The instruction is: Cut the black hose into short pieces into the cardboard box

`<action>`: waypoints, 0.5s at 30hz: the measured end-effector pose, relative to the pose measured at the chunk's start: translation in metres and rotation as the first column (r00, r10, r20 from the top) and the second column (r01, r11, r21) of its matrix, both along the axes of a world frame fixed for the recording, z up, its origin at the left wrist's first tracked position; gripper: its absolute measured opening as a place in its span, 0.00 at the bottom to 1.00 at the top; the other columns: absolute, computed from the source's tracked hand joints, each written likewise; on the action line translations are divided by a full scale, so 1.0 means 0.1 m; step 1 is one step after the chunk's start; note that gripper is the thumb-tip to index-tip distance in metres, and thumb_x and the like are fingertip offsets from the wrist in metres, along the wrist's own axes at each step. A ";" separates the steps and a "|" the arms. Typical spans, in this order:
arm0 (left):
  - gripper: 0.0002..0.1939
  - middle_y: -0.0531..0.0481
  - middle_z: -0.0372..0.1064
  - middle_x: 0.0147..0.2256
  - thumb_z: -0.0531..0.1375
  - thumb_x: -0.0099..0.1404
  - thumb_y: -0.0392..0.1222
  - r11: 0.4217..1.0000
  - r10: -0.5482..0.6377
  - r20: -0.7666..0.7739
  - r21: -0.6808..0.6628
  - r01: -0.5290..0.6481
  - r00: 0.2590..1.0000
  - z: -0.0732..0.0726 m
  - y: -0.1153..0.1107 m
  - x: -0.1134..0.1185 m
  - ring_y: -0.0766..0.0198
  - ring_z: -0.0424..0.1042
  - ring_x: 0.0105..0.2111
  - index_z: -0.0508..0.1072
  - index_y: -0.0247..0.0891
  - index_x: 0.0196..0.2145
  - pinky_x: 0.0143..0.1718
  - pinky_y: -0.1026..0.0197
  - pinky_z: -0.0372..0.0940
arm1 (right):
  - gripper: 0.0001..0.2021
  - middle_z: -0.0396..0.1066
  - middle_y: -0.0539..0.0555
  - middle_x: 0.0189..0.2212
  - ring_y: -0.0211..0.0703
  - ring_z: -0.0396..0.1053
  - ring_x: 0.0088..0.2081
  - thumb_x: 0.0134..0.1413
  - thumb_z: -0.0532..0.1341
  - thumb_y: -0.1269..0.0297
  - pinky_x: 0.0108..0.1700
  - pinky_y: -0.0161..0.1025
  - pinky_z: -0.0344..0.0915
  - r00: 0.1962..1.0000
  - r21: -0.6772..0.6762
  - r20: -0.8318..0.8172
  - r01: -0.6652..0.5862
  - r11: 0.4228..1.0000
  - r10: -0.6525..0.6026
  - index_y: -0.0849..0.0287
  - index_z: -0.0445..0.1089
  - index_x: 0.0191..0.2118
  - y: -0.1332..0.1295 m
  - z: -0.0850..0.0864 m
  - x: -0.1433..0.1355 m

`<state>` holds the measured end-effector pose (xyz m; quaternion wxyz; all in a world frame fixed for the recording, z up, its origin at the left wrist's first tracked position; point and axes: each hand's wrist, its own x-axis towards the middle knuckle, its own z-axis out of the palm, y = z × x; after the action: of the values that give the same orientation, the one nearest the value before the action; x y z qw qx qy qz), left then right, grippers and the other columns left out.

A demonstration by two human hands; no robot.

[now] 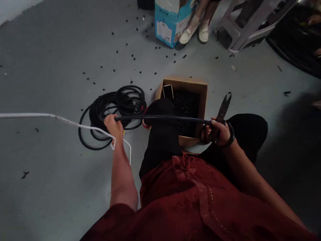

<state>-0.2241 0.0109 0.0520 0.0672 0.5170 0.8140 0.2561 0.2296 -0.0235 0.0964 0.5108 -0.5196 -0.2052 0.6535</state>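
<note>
A thin black ribbed tube [162,116] is stretched between my two hands, across my knee and over the open carton. My left hand [113,126] is closed around its left end, above a coil of black tubing [104,110] on the floor. With my right hand [221,132] I grip the tube's other end and a pair of dark scissors [224,106]. The scissor blades point up and away from me, tips slightly apart; a handle loop reaches around the hand. Small black pieces [186,104] lie in the cardboard carton [203,92] between my legs.
A white cable [32,114] runs from the left past my left wrist. Small black bits are scattered over the grey floor [41,72]. Farther off stand a blue and white carton [167,17], a person's feet [194,34] and a plastic stool [242,26]. Another person's hands show at far right.
</note>
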 end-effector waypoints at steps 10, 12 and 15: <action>0.30 0.26 0.61 0.58 0.51 0.57 0.24 0.983 -0.071 -0.034 -0.172 0.064 0.997 -0.50 -0.39 0.36 0.47 0.58 0.63 0.64 0.23 0.58 0.65 0.45 0.53 | 0.25 0.65 0.42 0.21 0.37 0.66 0.20 0.37 0.69 0.65 0.21 0.35 0.67 0.994 -0.064 0.026 0.107 0.992 -0.105 0.50 0.60 0.43 0.08 -0.04 0.18; 0.34 0.26 0.56 0.63 0.51 0.58 0.24 0.989 -0.087 -0.068 -0.122 0.078 0.994 -0.45 -0.43 0.52 0.47 0.52 0.67 0.59 0.24 0.63 0.67 0.42 0.50 | 0.24 0.64 0.42 0.21 0.37 0.66 0.20 0.38 0.69 0.64 0.21 0.35 0.67 0.995 -0.053 0.023 0.099 0.994 -0.098 0.50 0.60 0.43 0.08 -0.05 0.19; 0.34 0.29 0.54 0.65 0.47 0.60 0.24 0.973 -0.231 -0.038 -0.022 0.231 0.972 -0.31 -0.57 0.85 0.51 0.48 0.69 0.55 0.26 0.65 0.68 0.43 0.49 | 0.24 0.64 0.42 0.22 0.37 0.66 0.21 0.40 0.70 0.63 0.21 0.35 0.67 0.997 -0.036 0.007 0.078 0.996 -0.077 0.50 0.59 0.43 0.09 -0.05 0.19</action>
<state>-0.1391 -0.0464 0.0206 0.0846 0.6126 0.7518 0.2288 0.2489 -0.0147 0.0919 0.5257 -0.5381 -0.1743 0.6354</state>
